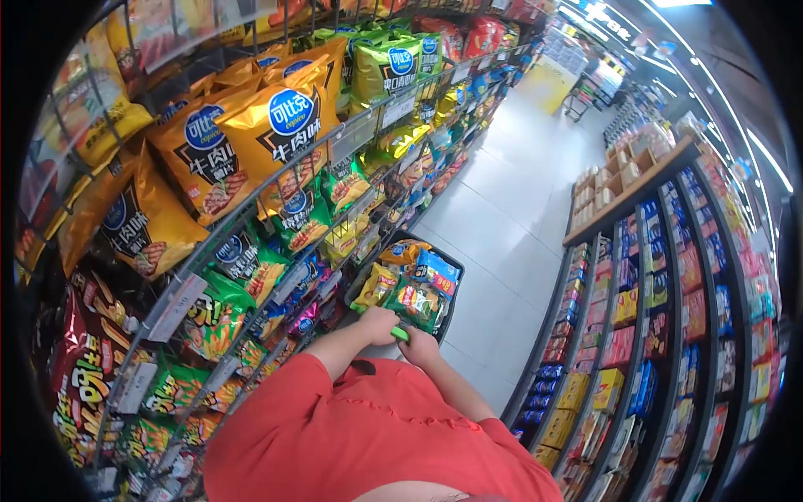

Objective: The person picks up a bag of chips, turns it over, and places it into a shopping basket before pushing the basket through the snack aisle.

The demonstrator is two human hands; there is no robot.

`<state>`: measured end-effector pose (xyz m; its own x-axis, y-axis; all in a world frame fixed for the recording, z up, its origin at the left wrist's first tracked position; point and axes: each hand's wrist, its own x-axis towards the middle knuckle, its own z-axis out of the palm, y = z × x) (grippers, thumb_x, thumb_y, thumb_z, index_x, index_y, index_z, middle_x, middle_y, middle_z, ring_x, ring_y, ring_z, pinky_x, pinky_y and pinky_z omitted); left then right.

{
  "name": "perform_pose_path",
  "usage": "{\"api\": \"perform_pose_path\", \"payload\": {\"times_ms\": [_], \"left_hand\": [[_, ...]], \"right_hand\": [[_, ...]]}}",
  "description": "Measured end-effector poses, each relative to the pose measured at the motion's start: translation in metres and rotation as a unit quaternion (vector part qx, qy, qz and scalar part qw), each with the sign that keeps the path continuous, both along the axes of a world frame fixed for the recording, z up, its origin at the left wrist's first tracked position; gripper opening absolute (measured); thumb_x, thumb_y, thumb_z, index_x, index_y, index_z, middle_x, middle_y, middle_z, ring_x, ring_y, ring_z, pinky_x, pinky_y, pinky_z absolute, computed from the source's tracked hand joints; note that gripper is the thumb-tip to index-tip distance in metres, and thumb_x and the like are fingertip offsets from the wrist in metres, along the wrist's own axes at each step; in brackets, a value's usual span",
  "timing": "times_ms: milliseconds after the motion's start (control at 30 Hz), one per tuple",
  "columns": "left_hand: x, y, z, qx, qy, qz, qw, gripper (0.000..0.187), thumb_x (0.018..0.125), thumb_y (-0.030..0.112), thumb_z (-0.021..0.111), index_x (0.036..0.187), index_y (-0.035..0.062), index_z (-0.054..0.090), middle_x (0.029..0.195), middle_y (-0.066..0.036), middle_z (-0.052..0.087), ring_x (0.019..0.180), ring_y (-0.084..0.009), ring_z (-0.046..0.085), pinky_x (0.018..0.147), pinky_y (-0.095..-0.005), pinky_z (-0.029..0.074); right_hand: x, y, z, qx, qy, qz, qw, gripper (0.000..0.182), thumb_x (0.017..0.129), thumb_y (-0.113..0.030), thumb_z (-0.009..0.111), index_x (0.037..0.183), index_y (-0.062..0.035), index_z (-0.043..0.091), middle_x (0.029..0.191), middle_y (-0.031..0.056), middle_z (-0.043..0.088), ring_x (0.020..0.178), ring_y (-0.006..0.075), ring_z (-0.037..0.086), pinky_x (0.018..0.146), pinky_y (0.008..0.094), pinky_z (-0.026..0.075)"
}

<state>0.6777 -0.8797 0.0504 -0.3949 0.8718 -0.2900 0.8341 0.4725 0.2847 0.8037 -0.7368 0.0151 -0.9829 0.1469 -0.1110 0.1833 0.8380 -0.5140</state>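
A dark-rimmed shopping cart (459,294) stands in front of me, with a green piece (401,334) on its handle. My left hand (379,325) is closed around the handle just left of that green piece. On its other side my right hand (420,345) grips the same handle. Inside the cart lie several snack bags: a yellow bag (375,286), a blue bag (437,271) and a green bag (418,307). The fingers of both hands are partly hidden from above.
A wire shelf of chip bags, with orange bags (284,117) on top, runs close along my left. To the right stands a shelf of boxed snacks (623,307). The tiled aisle floor (502,192) stretches ahead, toward another cart (579,102) and a yellow display (549,84).
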Motion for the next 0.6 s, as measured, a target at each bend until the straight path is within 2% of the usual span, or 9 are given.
{"api": "perform_pose_path", "payload": {"times_ms": [67,233,367,467,600], "left_hand": [[0.008,-0.011,-0.007,0.027,-0.013,0.000,1.000,0.035,0.078,0.038,0.067,0.098,0.0090,0.072,0.102,-0.015,0.070,0.098,-0.0334,0.068,0.084,-0.0473,0.054],[0.030,-0.037,-0.011,0.019,-0.029,-0.004,0.999,0.035,0.078,0.040,0.070,0.095,0.0093,0.070,0.098,-0.013,0.069,0.093,-0.0332,0.069,0.080,-0.0472,0.055],[0.047,-0.060,-0.004,-0.003,-0.030,-0.009,1.000,0.035,0.078,0.039,0.070,0.096,0.0093,0.072,0.098,-0.013,0.072,0.093,-0.0315,0.071,0.080,-0.0456,0.057],[0.056,-0.077,-0.003,-0.001,-0.034,-0.014,0.999,0.034,0.077,0.039,0.070,0.095,0.0095,0.073,0.097,-0.013,0.072,0.093,-0.0311,0.071,0.079,-0.0452,0.057],[0.068,-0.092,0.000,-0.025,-0.032,-0.024,0.999,0.033,0.077,0.038,0.070,0.094,0.0096,0.073,0.098,-0.013,0.072,0.093,-0.0314,0.071,0.079,-0.0446,0.057]], "right_hand": [[0.009,-0.014,0.011,0.013,-0.052,-0.043,0.998,0.037,0.080,-0.036,0.069,0.108,-0.0109,0.068,0.096,0.0171,0.071,0.090,0.0377,0.068,0.079,0.0487,0.055],[0.035,-0.048,0.015,0.030,-0.017,-0.082,0.996,0.033,0.077,-0.039,0.071,0.100,-0.0150,0.071,0.093,0.0124,0.073,0.086,0.0338,0.070,0.075,0.0470,0.056],[0.054,-0.071,0.012,0.028,-0.026,-0.073,0.997,0.030,0.078,-0.039,0.071,0.092,-0.0126,0.069,0.085,0.0141,0.071,0.080,0.0356,0.069,0.071,0.0476,0.055],[0.066,-0.086,0.008,0.019,-0.012,-0.053,0.998,0.029,0.080,-0.037,0.069,0.097,-0.0125,0.070,0.081,0.0170,0.070,0.078,0.0381,0.069,0.069,0.0498,0.055],[0.081,-0.105,0.015,0.007,-0.004,-0.051,0.999,0.028,0.081,-0.036,0.070,0.092,-0.0110,0.068,0.080,0.0175,0.069,0.077,0.0389,0.068,0.068,0.0507,0.055]]}}
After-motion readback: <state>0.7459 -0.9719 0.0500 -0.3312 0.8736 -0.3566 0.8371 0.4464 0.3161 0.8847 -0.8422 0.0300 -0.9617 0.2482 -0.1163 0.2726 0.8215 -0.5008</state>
